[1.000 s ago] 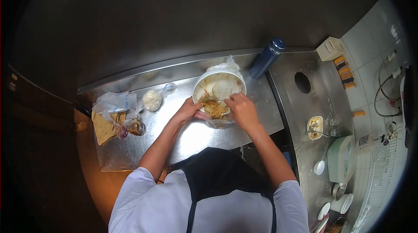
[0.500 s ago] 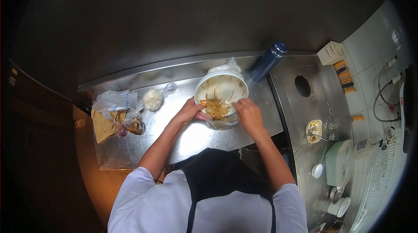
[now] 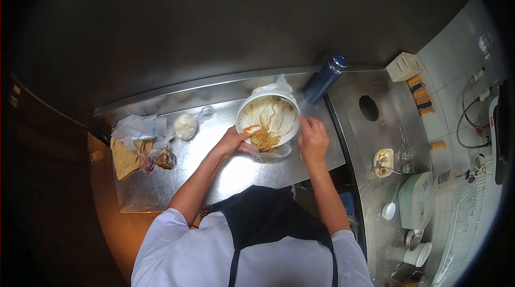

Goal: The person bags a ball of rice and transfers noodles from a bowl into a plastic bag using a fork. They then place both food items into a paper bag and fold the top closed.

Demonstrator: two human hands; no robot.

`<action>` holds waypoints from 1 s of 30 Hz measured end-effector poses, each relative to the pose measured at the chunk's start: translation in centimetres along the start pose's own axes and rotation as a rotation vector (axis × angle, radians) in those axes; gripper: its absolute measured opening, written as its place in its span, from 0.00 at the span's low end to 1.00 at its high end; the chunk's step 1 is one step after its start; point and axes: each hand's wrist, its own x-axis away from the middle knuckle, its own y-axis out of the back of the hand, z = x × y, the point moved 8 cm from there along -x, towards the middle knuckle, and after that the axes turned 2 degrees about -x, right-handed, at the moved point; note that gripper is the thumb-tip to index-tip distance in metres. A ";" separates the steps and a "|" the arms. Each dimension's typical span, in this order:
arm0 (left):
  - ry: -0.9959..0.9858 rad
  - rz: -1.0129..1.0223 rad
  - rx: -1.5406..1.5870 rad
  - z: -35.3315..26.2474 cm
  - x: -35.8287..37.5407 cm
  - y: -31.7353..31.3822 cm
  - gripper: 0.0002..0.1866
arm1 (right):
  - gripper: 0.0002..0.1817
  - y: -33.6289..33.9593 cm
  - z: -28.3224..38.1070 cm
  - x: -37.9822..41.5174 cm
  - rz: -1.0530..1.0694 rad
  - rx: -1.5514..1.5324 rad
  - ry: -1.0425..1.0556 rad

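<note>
A white bowl, its inside smeared with brown sauce, is tipped toward me above the steel counter. Shredded orange and yellowish food lies at its near lower edge. Under that edge hangs a clear plastic bag. My left hand is closed on the bowl's lower left rim, where the bag's edge also seems to be held. At the right rim, my right hand has its fingers curled against the bowl; the fingertips are partly hidden.
A blue thermos stands behind the bowl on the right. To the left lie a bag with a white lump, small tied food bags and a tan cloth. A wet steel side counter carries a green-white box and dishes.
My right hand has moved from near the food at the bowl's lower right up and outward to its right rim. Some food has shifted lower at the near edge. The left hand keeps its hold.
</note>
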 end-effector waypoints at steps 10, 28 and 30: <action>-0.040 -0.019 -0.015 0.7 -0.4 0.6 0.28 | 0.11 -1.0 -0.7 4.4 0.164 -0.204 -0.031; -0.083 -0.047 -0.040 0.1 -0.1 0.9 0.26 | 0.07 0.2 0.9 7.2 0.309 -0.283 0.005; -0.082 -0.040 -0.066 0.0 -0.2 0.9 0.25 | 0.07 1.2 0.9 6.3 0.306 -0.184 -0.003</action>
